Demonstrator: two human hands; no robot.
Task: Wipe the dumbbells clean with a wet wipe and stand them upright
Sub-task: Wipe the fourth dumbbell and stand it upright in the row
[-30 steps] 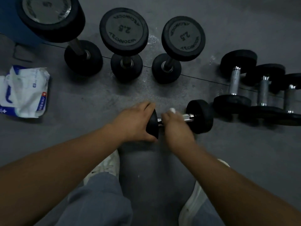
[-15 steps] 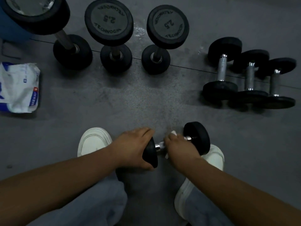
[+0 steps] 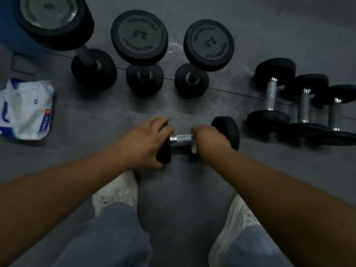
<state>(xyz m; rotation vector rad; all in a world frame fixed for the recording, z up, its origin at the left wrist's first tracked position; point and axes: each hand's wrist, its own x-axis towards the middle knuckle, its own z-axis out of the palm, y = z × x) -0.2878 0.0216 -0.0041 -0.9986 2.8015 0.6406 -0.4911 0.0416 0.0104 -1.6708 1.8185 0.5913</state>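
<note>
Left hand (image 3: 142, 141) grips an end of the lying dumbbell (image 3: 229, 130), right hand (image 3: 210, 139) clasps a wet wipe (image 3: 194, 149) round its handle; slackening could let it roll.

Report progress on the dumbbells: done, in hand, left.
Done, it seems: three upright dumbbells at the back. In hand: the left hand grips one end of a lying dumbbell while the right hand holds a wipe on its handle. Left: three dumbbells lying at the right, plus standing this one up.
</note>
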